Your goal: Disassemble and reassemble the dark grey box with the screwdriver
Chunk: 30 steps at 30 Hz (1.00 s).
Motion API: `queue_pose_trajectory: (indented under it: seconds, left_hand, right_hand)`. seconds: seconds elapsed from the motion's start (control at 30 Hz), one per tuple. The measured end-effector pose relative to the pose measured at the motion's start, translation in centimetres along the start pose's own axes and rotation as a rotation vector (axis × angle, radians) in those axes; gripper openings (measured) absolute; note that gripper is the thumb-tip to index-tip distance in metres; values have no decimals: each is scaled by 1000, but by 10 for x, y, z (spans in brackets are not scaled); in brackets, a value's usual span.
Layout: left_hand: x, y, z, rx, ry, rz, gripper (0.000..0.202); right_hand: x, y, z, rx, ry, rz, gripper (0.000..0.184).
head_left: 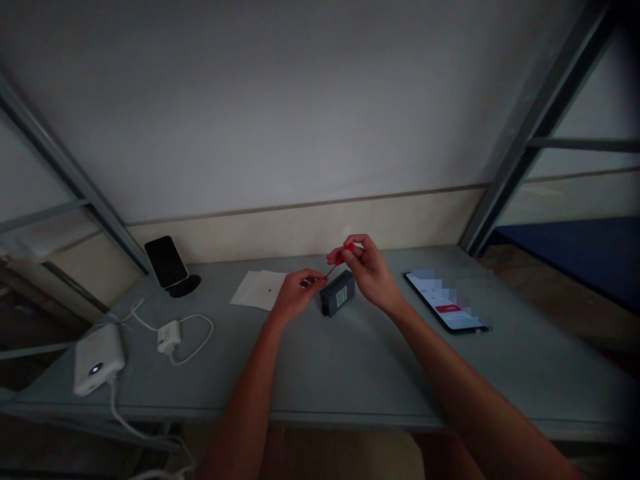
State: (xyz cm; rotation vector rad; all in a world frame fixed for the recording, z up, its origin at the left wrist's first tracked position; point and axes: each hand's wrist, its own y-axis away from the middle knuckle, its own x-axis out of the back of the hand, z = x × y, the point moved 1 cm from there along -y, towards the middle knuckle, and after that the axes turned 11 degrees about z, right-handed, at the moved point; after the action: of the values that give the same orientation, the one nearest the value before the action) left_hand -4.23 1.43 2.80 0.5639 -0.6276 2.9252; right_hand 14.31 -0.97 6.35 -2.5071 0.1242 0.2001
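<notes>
My right hand (pixel 367 270) is closed around the red handle of a screwdriver (pixel 345 254), whose thin shaft slants down to the left. At the shaft's tip, the fingers of my left hand (pixel 297 290) are pinched together; whether they grip the tip or a small part there, I cannot make out. Just below and between both hands, a dark grey box-shaped device (pixel 339 293) with a pale label stands on the grey table (pixel 350 373). Partly behind my left hand lies a sheet of white paper (pixel 253 290) with a small dark speck on it.
To the right lies a tablet or large phone (pixel 445 303) with its screen lit. A phone on a stand (pixel 167 263) is at the back left. A white power bank (pixel 99 360) and a white charger with cable (pixel 169 337) sit on the left. Metal posts (pixel 515 147) flank the table.
</notes>
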Motion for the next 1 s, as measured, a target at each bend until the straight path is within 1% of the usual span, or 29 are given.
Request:
queue_pose_trajectory:
  seconds: [0.23, 0.5, 0.6, 0.67, 0.83, 0.9, 1.0]
  left_hand:
    - [1, 0, 2, -8, -21, 4, 25]
    - [2, 1, 2, -11, -27, 3, 29]
    - [1, 1, 2, 4, -18, -1, 27]
    - [1, 0, 2, 7, -17, -9, 24]
    - [2, 0, 6, -60, 37, -26, 16]
    - [3, 1, 9, -93, 43, -52, 13]
    - [4, 2, 12, -139, 1, -124, 11]
  right_hand:
    - [1, 1, 8, -2, -3, -6, 24]
    - [-1, 1, 13, 11, -13, 13, 25]
    - [0, 1, 16, 13, 1, 3, 24]
    - [1, 0, 16, 40, 29, 8, 22]
    - [4, 1, 6, 150, 175, 54, 18]
    - [4, 3, -1, 176, 207, 40, 20]
    - [2, 5, -6, 196, 247, -2, 22]
